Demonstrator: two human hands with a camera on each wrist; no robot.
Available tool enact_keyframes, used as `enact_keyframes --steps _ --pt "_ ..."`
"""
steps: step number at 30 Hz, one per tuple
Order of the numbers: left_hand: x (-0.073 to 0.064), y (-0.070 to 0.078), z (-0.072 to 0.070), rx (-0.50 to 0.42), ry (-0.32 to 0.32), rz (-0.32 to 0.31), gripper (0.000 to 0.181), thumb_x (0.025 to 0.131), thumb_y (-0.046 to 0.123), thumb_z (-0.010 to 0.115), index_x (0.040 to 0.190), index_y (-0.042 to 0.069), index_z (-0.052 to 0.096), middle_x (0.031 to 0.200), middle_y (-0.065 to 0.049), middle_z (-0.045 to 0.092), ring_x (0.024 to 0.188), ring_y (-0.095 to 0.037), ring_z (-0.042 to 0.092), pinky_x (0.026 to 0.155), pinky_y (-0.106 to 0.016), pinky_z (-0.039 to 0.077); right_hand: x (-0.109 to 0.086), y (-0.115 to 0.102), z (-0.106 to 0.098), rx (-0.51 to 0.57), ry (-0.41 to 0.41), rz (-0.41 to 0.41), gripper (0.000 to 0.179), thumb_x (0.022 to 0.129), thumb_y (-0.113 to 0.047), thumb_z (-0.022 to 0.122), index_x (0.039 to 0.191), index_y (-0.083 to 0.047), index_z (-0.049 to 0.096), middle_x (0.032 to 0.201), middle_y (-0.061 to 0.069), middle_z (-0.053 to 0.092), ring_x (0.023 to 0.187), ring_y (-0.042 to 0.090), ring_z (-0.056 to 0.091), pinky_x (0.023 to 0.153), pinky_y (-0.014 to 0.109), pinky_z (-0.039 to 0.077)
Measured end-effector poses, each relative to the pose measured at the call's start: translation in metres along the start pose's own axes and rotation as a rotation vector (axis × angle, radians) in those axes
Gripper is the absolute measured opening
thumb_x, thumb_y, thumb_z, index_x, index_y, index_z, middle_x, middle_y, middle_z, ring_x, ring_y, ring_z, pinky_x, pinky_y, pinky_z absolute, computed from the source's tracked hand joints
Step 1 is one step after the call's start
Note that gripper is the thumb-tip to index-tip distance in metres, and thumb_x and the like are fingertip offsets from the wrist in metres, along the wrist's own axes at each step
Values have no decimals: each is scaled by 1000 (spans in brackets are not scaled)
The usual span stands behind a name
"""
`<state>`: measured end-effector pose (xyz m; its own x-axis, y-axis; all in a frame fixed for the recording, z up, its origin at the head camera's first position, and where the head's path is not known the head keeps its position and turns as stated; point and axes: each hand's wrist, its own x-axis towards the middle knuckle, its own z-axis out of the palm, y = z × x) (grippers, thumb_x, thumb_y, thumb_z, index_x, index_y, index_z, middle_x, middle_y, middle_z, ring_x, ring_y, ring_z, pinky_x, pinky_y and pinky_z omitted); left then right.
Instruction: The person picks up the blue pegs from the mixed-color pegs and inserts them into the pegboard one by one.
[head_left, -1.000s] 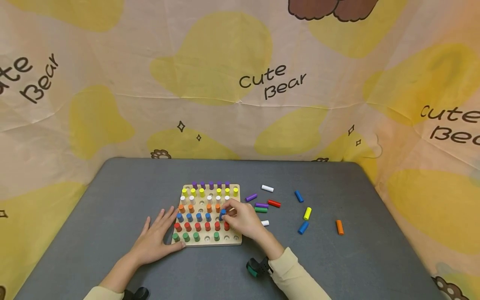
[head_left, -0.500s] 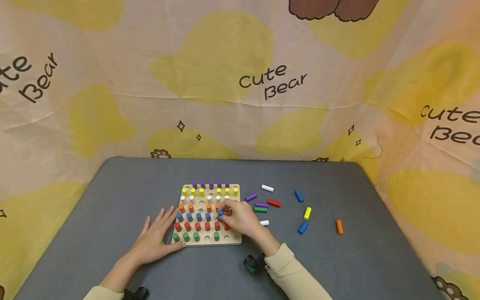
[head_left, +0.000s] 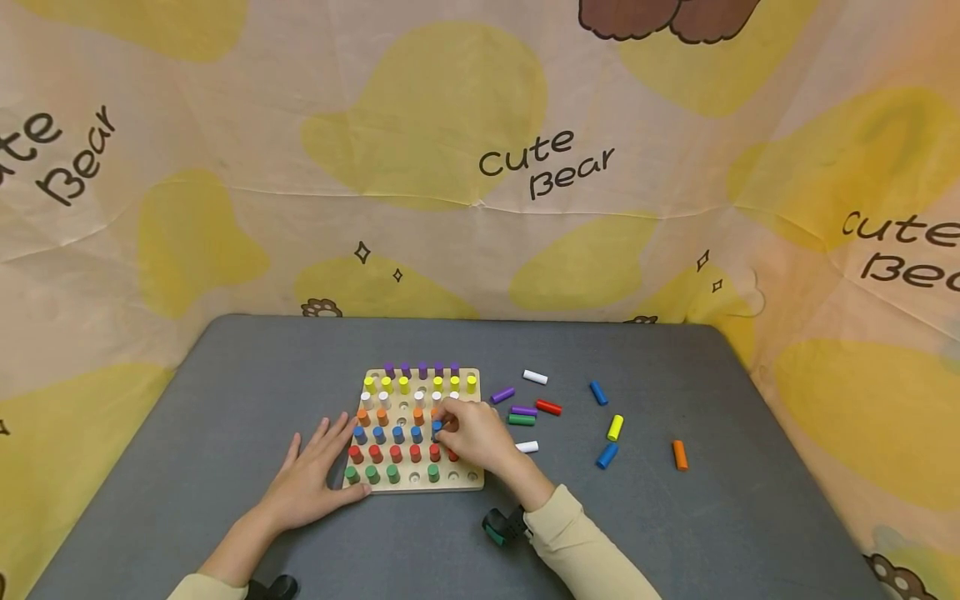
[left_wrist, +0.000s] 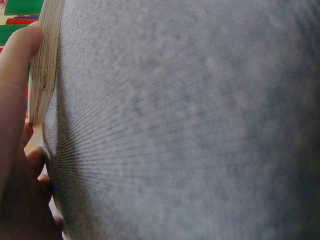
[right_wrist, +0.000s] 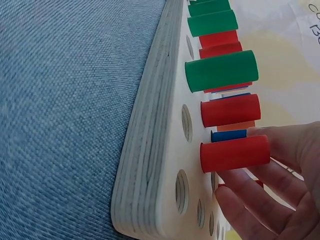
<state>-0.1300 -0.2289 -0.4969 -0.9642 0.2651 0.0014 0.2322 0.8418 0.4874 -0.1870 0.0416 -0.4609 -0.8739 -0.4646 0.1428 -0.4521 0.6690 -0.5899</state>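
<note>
Pinching the blue peg point(head_left: 437, 427), the fingers of the right hand point(head_left: 478, 433) hold it at the right end of the blue row on the board point(head_left: 450, 489); I cannot tell how deeply it sits. Its long axis looks roughly upright. It should be light, stiff, smooth, slightly slippery and hardly fragile, best gripped round its upper sides. The left hand point(head_left: 311, 479) spreads its fingers wide along the board's left edge.

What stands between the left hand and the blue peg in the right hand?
Four blue pegs, upright in the pegboard, stand between the left hand and the pinched blue peg, as the head view shows.
</note>
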Motion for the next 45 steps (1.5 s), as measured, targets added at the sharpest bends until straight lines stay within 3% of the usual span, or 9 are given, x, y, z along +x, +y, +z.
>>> enact_keyframes --steps 13,23,45 --pt "0 0 0 -7 10 6 99 69 64 66 147 19 25 152 -12 22 138 -41 15 104 -65 0 0 -1 2 -72 -7 -44 9 80 -16 68 89 -16 65 76 -9 65 66 -2 56 59 16 44" --pt "2 -3 2 -6 -20 -12 101 68 67 65 148 21 23 153 -10 20 139 -38 13 105 -64 -2 -1 -3 2 -166 -6 -99 11 84 -19 66 93 -14 68 84 -5 68 69 1 58 59 16 46" --pt "3 -5 2 -5 -37 -21 102 69 67 64 148 21 21 153 -9 19 140 -38 11 106 -63 -4 -19 2 -24 -49 93 -87 13 87 -18 64 98 -13 68 94 -5 68 80 6 63 68 17 50"
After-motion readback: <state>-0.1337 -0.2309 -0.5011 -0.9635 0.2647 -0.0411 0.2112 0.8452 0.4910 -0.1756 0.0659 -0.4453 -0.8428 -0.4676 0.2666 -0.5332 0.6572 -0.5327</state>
